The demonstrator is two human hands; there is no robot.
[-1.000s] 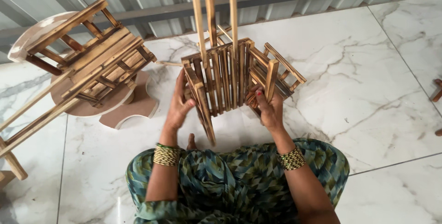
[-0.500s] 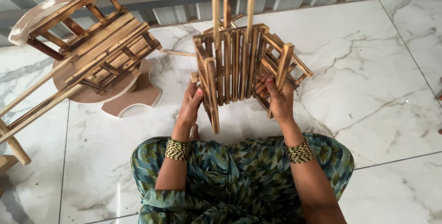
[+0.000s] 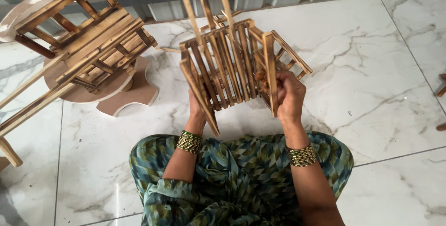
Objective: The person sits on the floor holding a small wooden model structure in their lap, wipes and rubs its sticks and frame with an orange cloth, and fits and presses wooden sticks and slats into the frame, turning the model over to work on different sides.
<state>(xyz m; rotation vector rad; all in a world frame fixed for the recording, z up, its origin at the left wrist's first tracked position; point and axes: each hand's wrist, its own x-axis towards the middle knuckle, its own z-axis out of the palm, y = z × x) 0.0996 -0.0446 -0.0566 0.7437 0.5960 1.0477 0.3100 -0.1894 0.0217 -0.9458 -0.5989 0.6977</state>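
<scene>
Wooden slatted chair frame [image 3: 232, 66] stands on marble floor [image 3: 371, 68], steadied between both hands: left hand [image 3: 196, 110] grasping its near leg, right hand [image 3: 289, 97] gripping a side post.

The left hand [image 3: 197, 110] is mostly hidden behind the near slat of the slatted wooden frame [image 3: 232, 68]; only its heel and wrist show, so its grip cannot be read. The fingertips of the right hand [image 3: 289, 97] are covered by the frame's right-hand post, and a small brownish item at those fingers is too blurred to identify. Three long sticks [image 3: 204, 3] rising from the frame are cut off by the top edge. The second wooden frame [image 3: 88, 40] is cropped at the left edge, and it conceals most of the round board [image 3: 125, 98] beneath. Two dark objects [image 3: 440, 89] at the right edge are cropped beyond recognition.
</scene>
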